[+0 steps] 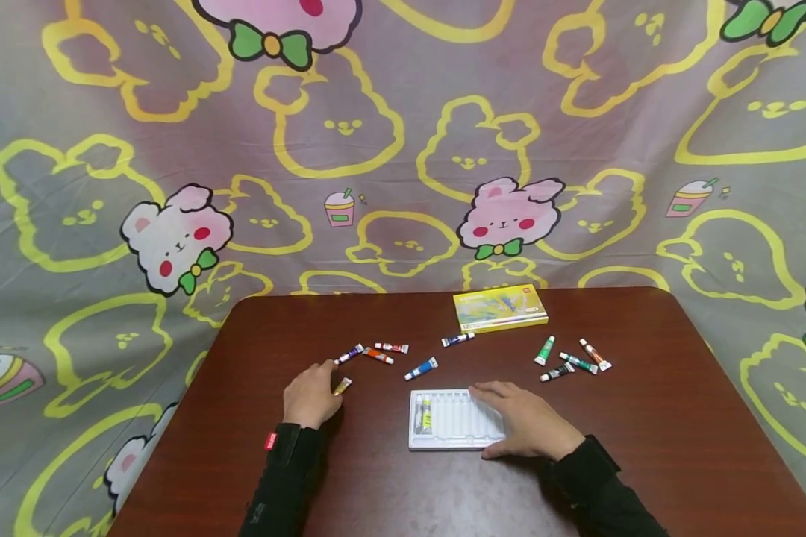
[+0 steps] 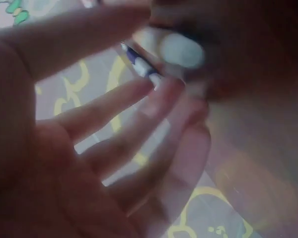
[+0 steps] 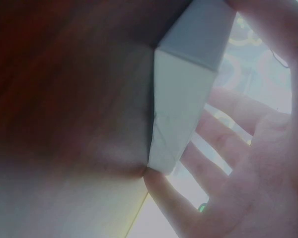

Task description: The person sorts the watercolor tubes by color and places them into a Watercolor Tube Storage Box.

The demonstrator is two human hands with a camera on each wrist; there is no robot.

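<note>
My left hand (image 1: pixel 312 395) reaches down at the left with bent, spread fingers. Between its thumb and fingertips lies a small yellowish paint tube (image 1: pixel 342 385), its pale round cap (image 2: pixel 181 51) close to the fingers in the left wrist view; no firm grip shows. A purple-banded paint tube (image 1: pixel 348 353) lies just beyond the fingertips. My right hand (image 1: pixel 533 421) holds the white plastic tray (image 1: pixel 463 421) across its right end, thumb at the near edge and fingers at the far edge. Inside the tray's left slots sits a yellow-labelled tube (image 1: pixel 427 415) beside a pale one.
Left of centre lie red (image 1: pixel 392 347), orange (image 1: pixel 379 356) and blue (image 1: pixel 421 368) tubes, with a dark blue tube (image 1: pixel 458 340) farther back. Several green, black and brown tubes (image 1: pixel 578 363) lie at the right. A yellow box (image 1: pixel 500 308) rests near the table's (image 1: pixel 376 485) far edge.
</note>
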